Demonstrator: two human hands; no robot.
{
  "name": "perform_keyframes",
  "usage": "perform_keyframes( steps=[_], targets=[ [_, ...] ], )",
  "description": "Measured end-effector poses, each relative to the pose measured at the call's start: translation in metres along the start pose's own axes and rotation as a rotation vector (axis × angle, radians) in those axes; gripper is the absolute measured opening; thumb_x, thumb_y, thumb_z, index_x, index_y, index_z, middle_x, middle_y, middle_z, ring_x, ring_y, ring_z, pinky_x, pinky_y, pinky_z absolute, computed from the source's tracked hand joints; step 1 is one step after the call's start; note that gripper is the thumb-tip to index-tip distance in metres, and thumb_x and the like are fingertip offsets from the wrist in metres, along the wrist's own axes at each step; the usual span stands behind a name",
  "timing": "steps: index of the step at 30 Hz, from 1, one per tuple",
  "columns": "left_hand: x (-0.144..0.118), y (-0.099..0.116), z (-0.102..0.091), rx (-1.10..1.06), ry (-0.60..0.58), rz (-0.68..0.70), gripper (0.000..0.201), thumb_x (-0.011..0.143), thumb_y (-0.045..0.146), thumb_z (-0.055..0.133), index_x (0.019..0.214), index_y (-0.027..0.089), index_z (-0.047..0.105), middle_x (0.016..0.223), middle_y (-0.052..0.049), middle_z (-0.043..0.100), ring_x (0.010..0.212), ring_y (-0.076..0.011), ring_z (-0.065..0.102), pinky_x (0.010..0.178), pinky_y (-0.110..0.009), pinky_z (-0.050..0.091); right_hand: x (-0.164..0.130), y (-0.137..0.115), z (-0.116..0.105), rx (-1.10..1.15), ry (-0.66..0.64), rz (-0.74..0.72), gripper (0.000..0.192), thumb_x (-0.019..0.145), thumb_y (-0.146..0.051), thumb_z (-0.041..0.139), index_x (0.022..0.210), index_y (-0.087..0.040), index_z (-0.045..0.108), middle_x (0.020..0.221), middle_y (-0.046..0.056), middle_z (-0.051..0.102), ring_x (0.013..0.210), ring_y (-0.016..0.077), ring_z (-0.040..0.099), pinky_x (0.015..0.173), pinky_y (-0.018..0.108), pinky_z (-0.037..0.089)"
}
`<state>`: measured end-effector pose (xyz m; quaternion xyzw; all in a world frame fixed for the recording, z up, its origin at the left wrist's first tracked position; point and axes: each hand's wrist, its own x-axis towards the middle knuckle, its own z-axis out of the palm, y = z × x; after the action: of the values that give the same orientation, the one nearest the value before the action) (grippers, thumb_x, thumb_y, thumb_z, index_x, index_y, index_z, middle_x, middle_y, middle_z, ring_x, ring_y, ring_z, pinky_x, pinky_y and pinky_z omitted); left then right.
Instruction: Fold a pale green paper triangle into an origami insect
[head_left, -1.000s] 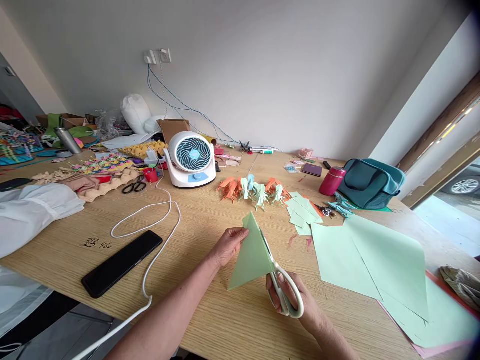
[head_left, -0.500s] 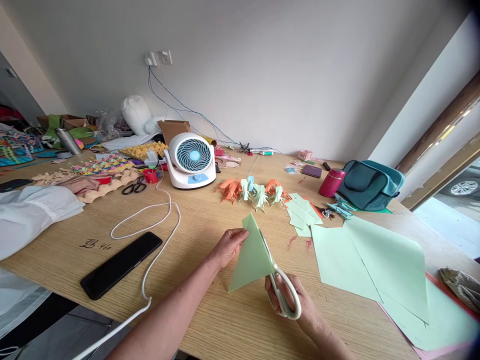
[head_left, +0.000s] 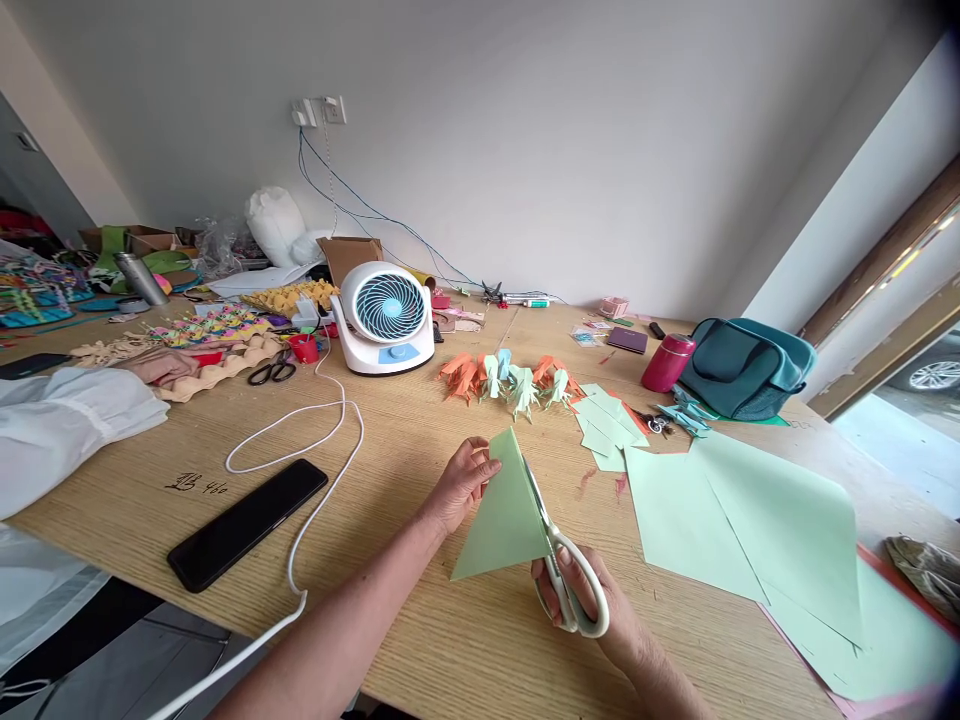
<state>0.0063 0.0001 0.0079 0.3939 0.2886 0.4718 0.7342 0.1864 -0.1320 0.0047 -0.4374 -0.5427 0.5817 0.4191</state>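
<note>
Wooden counter (head_left: 465, 640), long, light grain, bearing all items listed. Large pale green paper sheets (head_left: 750, 520), overlapping, flat at the right, a pink sheet showing beneath their lower edge. Teal bag (head_left: 742, 368), far right, with a red flask (head_left: 666, 362) just beside it. White desk fan (head_left: 386, 318), upright at centre rear, its white cable (head_left: 315, 470) looping forward across the counter. Black phone (head_left: 247, 524), face down, lying beside the cable at the left. Folded green paper triangle (head_left: 504, 515), held tilted above the counter near the front edge, apex pointing away from the person. Left hand (head_left: 463, 485), fingers closed in a pinch on the triangle's upper left edge. Right hand (head_left: 581, 600), fingers closed through the handles of the white scissors (head_left: 566, 575), whose blades run up along the triangle's right edge; whether the blades are parted cannot be told. Row of small orange and green folded paper figures (head_left: 514, 380), standing beyond the triangle. Small green paper offcuts (head_left: 606, 425), just right of the figures. Black scissors (head_left: 271, 371), left of the fan.
</note>
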Motion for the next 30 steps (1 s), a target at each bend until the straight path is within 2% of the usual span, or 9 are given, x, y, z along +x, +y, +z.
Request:
perform_keyframes(
  steps=[3,5,7,10,20,30],
  targets=[
    [-0.001,0.0,0.002,-0.041,-0.071,0.002,0.068,0.063,0.036,0.089,0.121,0.02,0.058,0.096,-0.004,0.071,0.082,-0.0159,0.067,0.074,-0.025,0.048,-0.001,-0.002,0.0,-0.003,-0.005,0.015,0.06,0.088,-0.074,0.044,0.082,-0.016,0.06,0.054,-0.001,0.052,0.045,0.0106,0.047,0.046,0.025,0.039],
    [-0.002,-0.003,0.002,-0.056,-0.095,-0.059,0.062,0.063,0.038,0.088,0.115,0.016,0.064,0.093,-0.007,0.073,0.083,-0.0191,0.069,0.074,-0.026,0.049,-0.001,-0.002,0.0,-0.005,-0.019,0.009,0.06,0.088,-0.073,0.044,0.082,-0.016,0.06,0.054,-0.001,0.052,0.045,0.0105,0.046,0.046,0.025,0.039],
    [-0.003,-0.006,0.001,-0.075,-0.086,-0.129,0.05,0.061,0.039,0.089,0.1,0.012,0.071,0.087,-0.008,0.075,0.079,-0.0205,0.07,0.072,-0.027,0.049,0.0,-0.002,0.001,-0.005,-0.036,-0.005,0.06,0.089,-0.073,0.043,0.082,-0.016,0.06,0.053,-0.001,0.052,0.044,0.01,0.044,0.046,0.025,0.037],
    [-0.003,-0.01,-0.001,-0.093,-0.059,-0.187,0.041,0.06,0.037,0.089,0.088,0.011,0.074,0.08,-0.009,0.075,0.072,-0.0203,0.069,0.07,-0.029,0.049,0.001,0.0,0.001,0.007,-0.046,-0.019,0.059,0.09,-0.072,0.042,0.081,-0.016,0.06,0.051,0.0,0.052,0.042,0.0098,0.043,0.044,0.025,0.035],
    [-0.004,-0.008,0.001,-0.094,-0.053,-0.203,0.044,0.057,0.035,0.091,0.09,0.011,0.076,0.08,-0.008,0.076,0.071,-0.0181,0.07,0.072,-0.027,0.051,0.0,0.004,0.001,0.029,-0.045,-0.025,0.059,0.09,-0.072,0.043,0.084,-0.016,0.061,0.054,0.0,0.053,0.043,0.0102,0.045,0.044,0.025,0.037],
    [-0.002,-0.009,-0.001,-0.088,-0.059,-0.188,0.041,0.057,0.035,0.092,0.087,0.011,0.076,0.078,-0.007,0.076,0.072,-0.0177,0.071,0.073,-0.026,0.051,-0.001,0.005,0.004,0.039,-0.017,-0.024,0.058,0.089,-0.072,0.043,0.081,-0.017,0.06,0.052,-0.001,0.05,0.042,0.0109,0.041,0.044,0.027,0.034]
  ],
)
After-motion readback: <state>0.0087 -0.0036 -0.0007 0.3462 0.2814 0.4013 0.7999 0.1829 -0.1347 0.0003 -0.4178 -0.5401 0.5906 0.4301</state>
